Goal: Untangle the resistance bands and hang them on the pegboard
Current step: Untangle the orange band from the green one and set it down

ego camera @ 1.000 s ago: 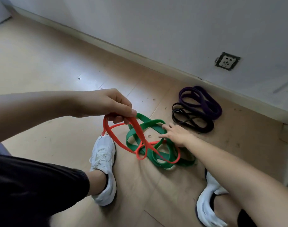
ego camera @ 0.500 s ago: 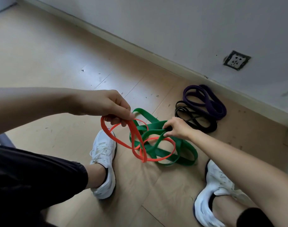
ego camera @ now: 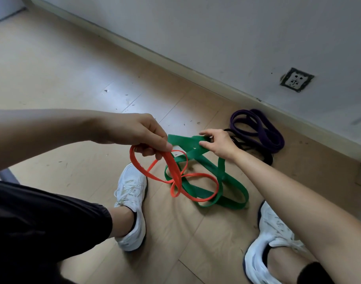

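Floorboards [ego camera: 73, 68] run up to a grey wall [ego camera: 237, 37]. Your right hand [ego camera: 218, 142] pinches the wide green band [ego camera: 183, 142], holding its upper loop raised while the rest lies on the floor. Your left hand [ego camera: 138, 134] grips the thinner orange band [ego camera: 172, 171], which threads through the green loops. A purple band [ego camera: 278, 138] and a black band [ego camera: 267, 158] lie coiled together near the wall.

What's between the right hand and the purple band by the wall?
In the head view, a black resistance band lies there, partly hidden behind the right hand, close beside the purple band.
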